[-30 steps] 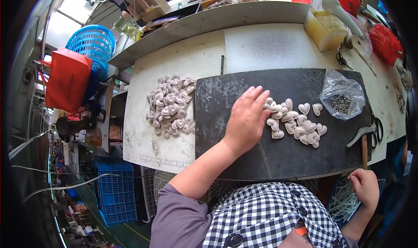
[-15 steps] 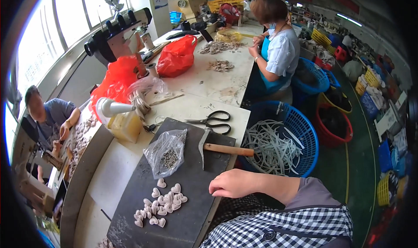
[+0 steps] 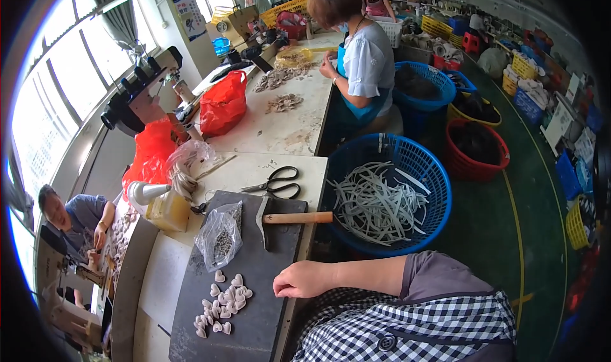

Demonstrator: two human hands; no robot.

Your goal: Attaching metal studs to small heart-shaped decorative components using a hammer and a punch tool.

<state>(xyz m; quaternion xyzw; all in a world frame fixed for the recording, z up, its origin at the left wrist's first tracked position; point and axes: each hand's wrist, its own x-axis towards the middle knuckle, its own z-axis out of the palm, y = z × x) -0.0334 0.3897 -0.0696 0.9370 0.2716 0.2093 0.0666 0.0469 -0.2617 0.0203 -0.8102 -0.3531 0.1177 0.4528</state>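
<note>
My right hand [image 3: 299, 279] hovers at the right edge of a dark work board [image 3: 245, 333], its fingers loosely curled and nothing visible in them. My left hand is out of view. Several pale padded hearts [image 3: 224, 306] lie in a loose pile on the board, left of that hand. Beyond them sits a clear plastic bag [image 3: 219, 238] with small metal bits in it. A hammer [image 3: 296, 217] with a wooden handle lies across the board's far end. Black-handled scissors [image 3: 280, 182] rest on the table just past it.
A blue basket [image 3: 439, 203] of pale strips stands right of the table. Red plastic bags [image 3: 223, 104] and a yellowish block-shaped container [image 3: 168, 214] are on the left side. A co-worker [image 3: 363, 63] sits farther along the table; another person [image 3: 73, 222] works at the left.
The view has swung to the right, so the board, hammer and basket appear farther left. My hand keeps its curled shape beside the board; the hearts and tools stay in place.
</note>
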